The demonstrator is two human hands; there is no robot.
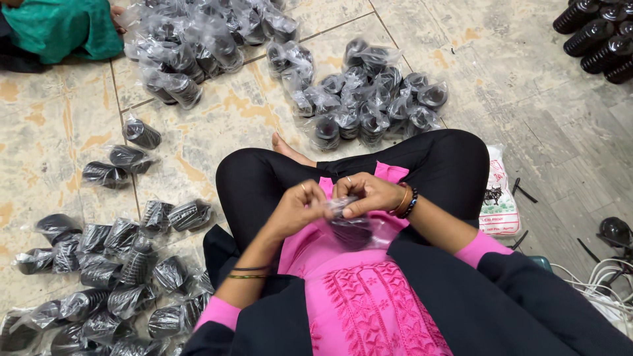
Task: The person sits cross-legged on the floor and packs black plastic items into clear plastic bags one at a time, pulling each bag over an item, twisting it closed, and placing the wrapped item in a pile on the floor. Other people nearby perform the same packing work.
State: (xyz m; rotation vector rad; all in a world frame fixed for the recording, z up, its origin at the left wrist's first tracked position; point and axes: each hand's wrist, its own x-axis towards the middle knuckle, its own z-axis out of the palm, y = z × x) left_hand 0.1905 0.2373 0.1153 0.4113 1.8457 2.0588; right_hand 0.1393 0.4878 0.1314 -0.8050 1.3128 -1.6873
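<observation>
1. We see the left hand (297, 207) and the right hand (366, 193) meeting over the lap, above a bright pink embroidered tunic (369, 296).
2. Between them hangs a clear plastic bag holding a black ribbed round part (351, 227) — it sits just above the lap, resting against the tunic, between the crossed legs in black leggings (435, 161).
3. Our left hand is curled, its fingertips pinching the bag's top edge from the left side.
4. Our right hand is closed too, thumb and fingers gripping the same top edge from the right; a dark beaded bracelet (410, 202) sits at that wrist.
5. On the tiled floor (514, 86) to the left lies a spread of bagged black parts (112, 264), some touching, some a little apart.
6. Ahead of the knees lies a second heap of bagged black parts (362, 99), and further back, top left of centre, a larger pile of bagged black parts (198, 39).
7. In the top right corner stand bare black ribbed cylinders (597, 36) — unbagged, packed side by side.
8. A white printed pouch (498, 198) lies just beside the right knee, and white cables (603, 280) coil at the right edge.
9. At the top left, another person in green cloth (59, 29) sits near the large pile.
</observation>
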